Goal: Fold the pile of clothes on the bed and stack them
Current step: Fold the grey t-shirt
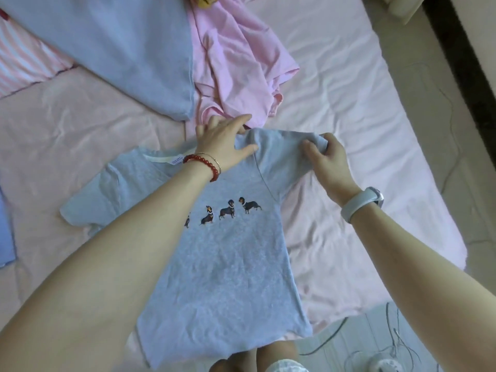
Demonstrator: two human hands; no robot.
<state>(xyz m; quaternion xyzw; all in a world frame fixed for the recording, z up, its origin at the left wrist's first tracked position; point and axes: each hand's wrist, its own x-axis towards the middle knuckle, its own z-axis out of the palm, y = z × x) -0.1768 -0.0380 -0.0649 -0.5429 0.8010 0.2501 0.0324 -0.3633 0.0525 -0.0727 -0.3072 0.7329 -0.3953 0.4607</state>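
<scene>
A grey T-shirt (pixel 228 264) with small printed dogs lies face up on the pink bed sheet (pixel 335 103), its hem hanging over the near edge. My left hand (pixel 222 142), with a red bead bracelet on the wrist, presses flat on the shirt's shoulder near the right sleeve. My right hand (pixel 326 159) pinches the end of that right sleeve (pixel 284 146) and holds it bunched and lifted off the sheet. The shirt's left sleeve lies flat, spread out to the left.
A large light-blue garment (pixel 120 49) and a crumpled pink garment (pixel 241 63) lie at the far side of the bed. A pink striped cloth (pixel 24 63) is at far left, a blue cloth (pixel 5 232) at the left edge. Cables (pixel 394 342) run over the floor at right.
</scene>
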